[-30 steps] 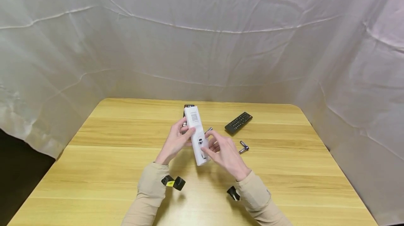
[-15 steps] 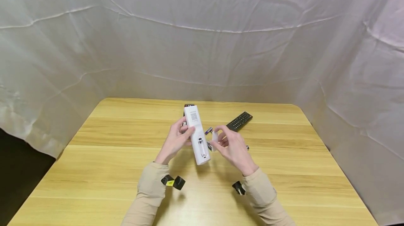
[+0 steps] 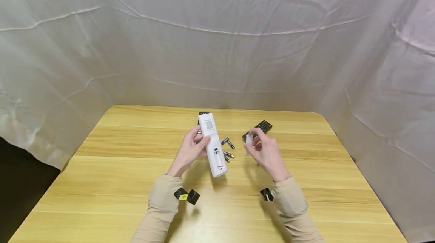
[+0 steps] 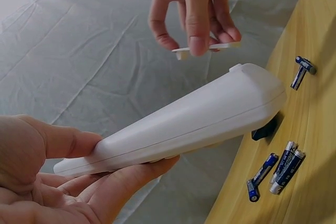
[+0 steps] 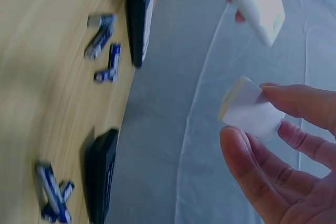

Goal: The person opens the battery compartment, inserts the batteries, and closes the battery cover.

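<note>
My left hand (image 3: 188,150) holds a white remote control (image 3: 210,137) tilted above the table, its back towards the head camera. The uncovered battery compartment (image 3: 218,159) shows near the remote's lower end. Off to the right, my right hand (image 3: 268,154) pinches a small white battery cover (image 3: 249,143) between thumb and fingertips. The right wrist view shows this cover (image 5: 254,109) as a thin curved plate, apart from the remote. In the left wrist view the remote's side (image 4: 178,121) lies between my left thumb and fingers.
Several loose batteries (image 3: 229,154) lie on the wooden table (image 3: 112,182) just right of the white remote. A black remote (image 3: 264,125) lies beyond my right hand. Another black remote (image 3: 204,113) is mostly hidden behind the white one. Grey-white curtains (image 3: 217,62) surround the table.
My right hand has lifted the battery cover off the white remote and carried it to the right. The left hand and remote have stayed nearly still.
</note>
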`<action>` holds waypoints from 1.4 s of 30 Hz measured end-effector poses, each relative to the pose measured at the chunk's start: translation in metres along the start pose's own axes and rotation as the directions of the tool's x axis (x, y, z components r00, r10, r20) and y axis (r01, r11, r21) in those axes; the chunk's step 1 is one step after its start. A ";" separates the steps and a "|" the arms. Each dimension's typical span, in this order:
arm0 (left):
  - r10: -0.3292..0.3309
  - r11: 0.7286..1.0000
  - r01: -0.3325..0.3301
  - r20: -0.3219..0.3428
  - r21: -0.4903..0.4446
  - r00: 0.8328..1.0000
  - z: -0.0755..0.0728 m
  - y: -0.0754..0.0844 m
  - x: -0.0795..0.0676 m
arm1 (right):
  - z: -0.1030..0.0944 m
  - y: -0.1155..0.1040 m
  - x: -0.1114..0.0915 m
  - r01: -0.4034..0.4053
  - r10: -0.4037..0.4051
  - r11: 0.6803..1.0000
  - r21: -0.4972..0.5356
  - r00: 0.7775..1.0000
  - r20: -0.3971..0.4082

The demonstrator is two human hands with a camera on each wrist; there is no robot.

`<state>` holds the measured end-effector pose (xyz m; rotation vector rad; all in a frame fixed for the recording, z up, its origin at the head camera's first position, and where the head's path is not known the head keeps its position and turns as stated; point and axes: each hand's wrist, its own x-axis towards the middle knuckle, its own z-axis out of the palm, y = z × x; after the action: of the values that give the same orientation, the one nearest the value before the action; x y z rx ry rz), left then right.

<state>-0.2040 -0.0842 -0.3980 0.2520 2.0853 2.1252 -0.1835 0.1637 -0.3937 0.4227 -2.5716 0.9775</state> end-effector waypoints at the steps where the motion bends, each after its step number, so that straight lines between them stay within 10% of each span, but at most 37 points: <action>1: 0.002 1.000 -0.002 0.000 0.002 1.000 0.000 0.000 0.000 | -0.002 0.002 0.000 -0.007 0.007 1.000 -0.006 1.000 -0.005; 24: 0.002 1.000 -0.002 -0.003 0.001 1.000 -0.001 0.001 0.000 | -0.037 0.059 -0.001 -0.244 0.251 0.952 -0.186 0.968 0.014; 42: 0.015 1.000 -0.015 -0.001 -0.006 1.000 -0.001 0.001 0.000 | -0.042 0.091 -0.008 -0.394 0.442 0.888 -0.237 0.873 0.206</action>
<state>-0.2040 -0.0857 -0.3973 0.2666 2.0831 2.1404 -0.2028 0.2590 -0.4198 -0.0813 -3.0378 0.8402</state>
